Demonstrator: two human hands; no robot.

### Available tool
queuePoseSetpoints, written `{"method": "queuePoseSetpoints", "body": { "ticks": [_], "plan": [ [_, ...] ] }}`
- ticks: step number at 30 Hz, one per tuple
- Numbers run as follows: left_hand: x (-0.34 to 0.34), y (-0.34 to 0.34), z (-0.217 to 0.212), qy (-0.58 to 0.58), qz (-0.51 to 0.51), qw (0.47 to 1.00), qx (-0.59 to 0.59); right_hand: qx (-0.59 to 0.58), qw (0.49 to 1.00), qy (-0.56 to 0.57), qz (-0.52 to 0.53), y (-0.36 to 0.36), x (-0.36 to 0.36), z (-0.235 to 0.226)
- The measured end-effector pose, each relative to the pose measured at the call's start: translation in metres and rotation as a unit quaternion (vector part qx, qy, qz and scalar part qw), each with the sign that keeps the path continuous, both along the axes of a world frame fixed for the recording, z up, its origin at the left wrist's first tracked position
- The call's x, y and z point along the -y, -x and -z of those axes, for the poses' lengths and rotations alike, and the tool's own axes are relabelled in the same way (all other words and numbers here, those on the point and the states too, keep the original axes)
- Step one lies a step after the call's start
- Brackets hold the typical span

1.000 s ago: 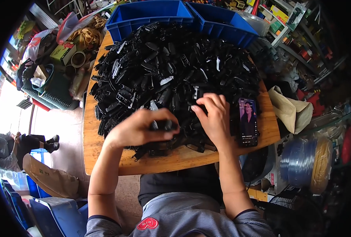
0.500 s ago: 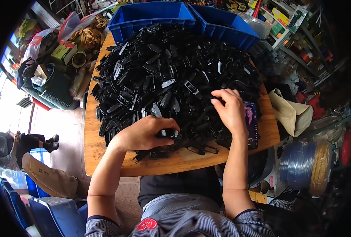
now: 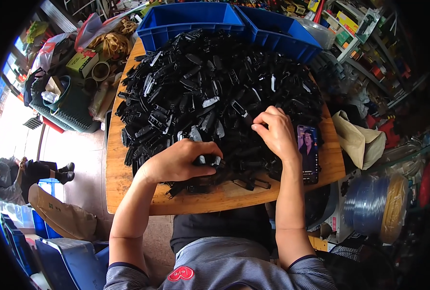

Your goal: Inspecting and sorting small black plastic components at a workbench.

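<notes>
A large heap of small, long black plastic parts (image 3: 190,82) covers most of a wooden table (image 3: 176,208). At the heap's near edge, my left hand (image 3: 178,162) curls around a few black parts (image 3: 209,160) with shiny ends, which show between thumb and forefinger. My right hand (image 3: 277,133) is over the right side of the heap, its thumb and forefinger drawn into a pinch. Just beyond those fingertips lies an open-framed black part (image 3: 240,108). Whether the pinch holds anything is hidden against the dark heap.
Two blue bins, the left (image 3: 190,29) and the right (image 3: 285,43), stand behind the heap. A lit phone (image 3: 308,157) lies by my right forearm. Reels of clear tubing (image 3: 369,205) sit right of the table; a basket (image 3: 70,108) is at left. Another person's legs (image 3: 41,171) show far left.
My right hand has moved slightly left and toward the heap, its thumb and forefinger closer together. My left hand stays around its parts. The whole view has shifted a little.
</notes>
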State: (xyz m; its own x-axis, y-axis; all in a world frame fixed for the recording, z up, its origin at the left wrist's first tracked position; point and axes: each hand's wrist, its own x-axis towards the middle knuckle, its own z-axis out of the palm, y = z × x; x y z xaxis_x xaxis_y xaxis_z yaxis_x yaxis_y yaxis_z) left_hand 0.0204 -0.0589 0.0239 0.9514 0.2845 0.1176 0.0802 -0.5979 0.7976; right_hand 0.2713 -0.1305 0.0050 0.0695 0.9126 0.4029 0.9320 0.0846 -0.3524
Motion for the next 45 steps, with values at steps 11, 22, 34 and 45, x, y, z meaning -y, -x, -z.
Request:
{"method": "queuePoseSetpoints", "body": {
  "ticks": [11,22,34,45],
  "plan": [
    [-0.015,0.018,-0.005,0.241,-0.234,0.921,0.196,-0.388,0.791,0.168,-0.442,0.12,0.066,-0.01],
    [-0.022,0.02,0.002,0.169,-0.255,0.927,0.217,-0.288,0.868,0.038,-0.403,0.189,0.09,0.053],
    [-0.009,0.007,0.012,-0.285,-0.194,0.938,0.023,-0.159,0.984,-0.062,0.06,0.033,0.08,-0.03],
    [-0.018,0.011,0.001,-0.204,-0.276,0.932,0.118,-0.084,0.994,-0.023,-0.06,0.023,0.037,-0.016]
  ]
}}
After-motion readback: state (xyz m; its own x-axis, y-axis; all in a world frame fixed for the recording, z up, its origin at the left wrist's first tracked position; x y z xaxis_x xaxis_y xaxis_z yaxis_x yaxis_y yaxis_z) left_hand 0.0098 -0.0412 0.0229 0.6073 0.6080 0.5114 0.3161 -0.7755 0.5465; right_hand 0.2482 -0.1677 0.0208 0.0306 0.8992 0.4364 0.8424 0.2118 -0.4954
